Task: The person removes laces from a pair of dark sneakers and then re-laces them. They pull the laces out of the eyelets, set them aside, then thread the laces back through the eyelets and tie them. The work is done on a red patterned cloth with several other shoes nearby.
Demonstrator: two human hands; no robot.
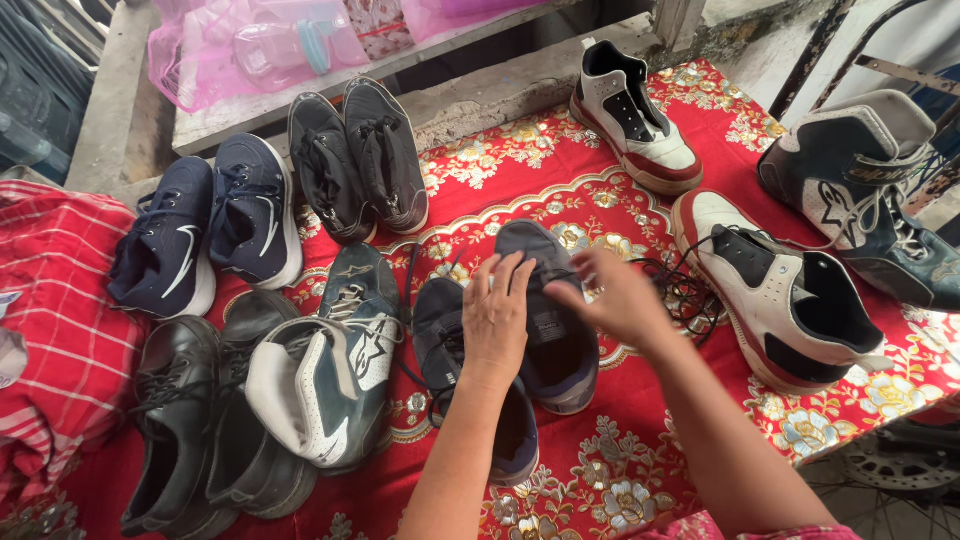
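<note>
Two dark blue-grey sneakers lie side by side in the middle of a red floral cloth. My left hand rests flat between them, its fingers on the right sneaker and its palm over the left sneaker. My right hand hovers over the right sneaker's tongue with fingers bent, close to loose black laces. I cannot tell whether it grips anything.
Around them stand a white and red high-top pair, teal and white boots, black leather shoes, navy sneakers and black sneakers. A red checked cloth lies left; pink plastic bags sit behind.
</note>
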